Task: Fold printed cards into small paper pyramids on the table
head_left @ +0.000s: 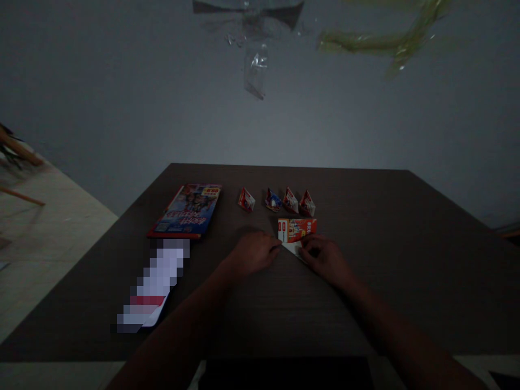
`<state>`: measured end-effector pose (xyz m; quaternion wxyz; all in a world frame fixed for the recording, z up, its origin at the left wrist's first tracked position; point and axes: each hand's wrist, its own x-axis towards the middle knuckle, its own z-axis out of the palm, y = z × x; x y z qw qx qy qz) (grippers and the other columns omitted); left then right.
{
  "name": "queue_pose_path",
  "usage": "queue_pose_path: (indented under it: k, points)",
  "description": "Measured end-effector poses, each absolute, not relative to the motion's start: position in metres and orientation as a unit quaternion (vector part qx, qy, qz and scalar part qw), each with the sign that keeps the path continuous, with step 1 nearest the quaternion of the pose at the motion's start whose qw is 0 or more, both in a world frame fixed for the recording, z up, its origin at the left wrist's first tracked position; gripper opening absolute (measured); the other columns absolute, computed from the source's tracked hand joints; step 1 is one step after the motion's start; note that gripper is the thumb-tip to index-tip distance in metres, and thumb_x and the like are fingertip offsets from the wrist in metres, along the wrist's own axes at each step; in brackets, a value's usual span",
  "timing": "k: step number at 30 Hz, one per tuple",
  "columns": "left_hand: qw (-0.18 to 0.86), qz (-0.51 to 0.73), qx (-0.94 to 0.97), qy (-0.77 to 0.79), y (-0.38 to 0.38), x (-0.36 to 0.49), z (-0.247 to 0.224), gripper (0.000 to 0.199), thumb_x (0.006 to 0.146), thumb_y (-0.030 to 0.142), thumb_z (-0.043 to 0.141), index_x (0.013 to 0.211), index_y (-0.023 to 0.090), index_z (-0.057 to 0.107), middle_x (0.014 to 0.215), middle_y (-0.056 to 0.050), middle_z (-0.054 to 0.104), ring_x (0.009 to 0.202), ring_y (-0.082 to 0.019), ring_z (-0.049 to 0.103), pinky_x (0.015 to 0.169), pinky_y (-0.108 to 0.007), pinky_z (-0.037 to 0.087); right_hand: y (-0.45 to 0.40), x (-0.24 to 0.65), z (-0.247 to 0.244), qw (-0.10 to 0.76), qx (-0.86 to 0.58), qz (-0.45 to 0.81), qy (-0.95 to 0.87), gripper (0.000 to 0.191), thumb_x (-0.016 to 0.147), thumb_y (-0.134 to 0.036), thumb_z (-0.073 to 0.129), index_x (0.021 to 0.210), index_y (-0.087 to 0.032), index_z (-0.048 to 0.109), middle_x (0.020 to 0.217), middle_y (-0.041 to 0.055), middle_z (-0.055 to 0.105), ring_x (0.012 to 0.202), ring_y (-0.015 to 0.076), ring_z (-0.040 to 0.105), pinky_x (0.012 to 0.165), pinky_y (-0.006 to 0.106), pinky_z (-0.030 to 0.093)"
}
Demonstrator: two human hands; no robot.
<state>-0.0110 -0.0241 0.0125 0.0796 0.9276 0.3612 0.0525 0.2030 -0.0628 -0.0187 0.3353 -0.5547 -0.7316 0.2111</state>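
Observation:
A small printed sheet of paper [296, 228], orange and white, lies on the table with its near edge folded over and showing white. At the sheet's left edge is my left hand [257, 251], fingers closed together and the tips on the paper. My right hand [325, 259] has its thumb and fingers closed on the folded right part. Just beyond stand several small folded paper pieces: a red one [246, 200] apart on the left, a blue one [273, 200], and red-and-white ones [290, 200] close beside it.
Colourful printed booklets or leaflets [187, 211] lie at the table's left. Nearer to me is a blurred-out, long pale object [162, 279]. The dark wooden table [406, 227] meets a grey wall [325, 119] bearing tape. Wooden legs [20, 146] show at far left.

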Motion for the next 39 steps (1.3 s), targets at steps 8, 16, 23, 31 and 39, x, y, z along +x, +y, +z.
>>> queue_pose_path:
  k: [8,16,23,31,39]
  points:
    - [0.083,0.046,0.921,0.377,-0.024,-0.012,0.008,0.029,0.09,0.031,0.041,0.105,0.024,0.065,0.096,-0.005,0.07,0.088,-0.021,0.063,0.076,-0.032,0.046,-0.062,0.202,-0.017,0.333,-0.572,0.213,-0.719,0.021,0.077,-0.022,0.057,0.057,-0.019,0.061,0.089,0.007,0.067,0.084,0.0193,0.063,0.075,0.032,0.047]
    - [0.071,0.041,0.925,0.37,-0.024,-0.012,0.008,0.027,0.089,0.028,0.043,0.101,0.024,0.066,0.094,-0.006,0.07,0.085,-0.021,0.064,0.074,-0.032,0.046,-0.063,0.202,-0.018,0.291,-0.573,0.138,-0.754,0.022,0.081,-0.022,0.053,0.063,-0.018,0.063,0.087,0.0087,0.064,0.086,0.0208,0.059,0.079,0.034,0.046]
    - [0.044,0.032,0.927,0.37,-0.029,-0.007,0.016,0.026,0.09,0.027,0.041,0.093,0.019,0.065,0.09,-0.007,0.067,0.083,-0.02,0.061,0.072,-0.031,0.046,-0.062,0.202,-0.021,0.289,-0.57,0.137,-0.756,0.021,0.082,-0.023,0.052,0.064,-0.018,0.063,0.087,0.0096,0.063,0.087,0.0221,0.057,0.081,0.036,0.045]
    - [-0.039,0.093,0.934,0.343,-0.069,0.032,0.005,0.021,0.088,0.019,0.044,0.101,0.011,0.059,0.1,-0.01,0.057,0.097,-0.023,0.052,0.085,-0.034,0.044,-0.062,0.205,-0.023,0.267,-0.586,0.108,-0.757,0.019,0.082,-0.022,0.052,0.068,-0.018,0.064,0.084,0.0079,0.061,0.085,0.0215,0.056,0.08,0.036,0.043]
    - [-0.049,0.097,0.907,0.406,-0.079,0.04,-0.007,0.032,0.089,0.024,0.04,0.11,0.006,0.057,0.111,-0.016,0.055,0.106,-0.026,0.048,0.092,-0.039,0.039,-0.06,0.209,-0.024,0.253,-0.611,0.094,-0.745,0.019,0.083,-0.025,0.052,0.071,-0.018,0.066,0.088,0.0077,0.062,0.088,0.0217,0.056,0.08,0.035,0.041]
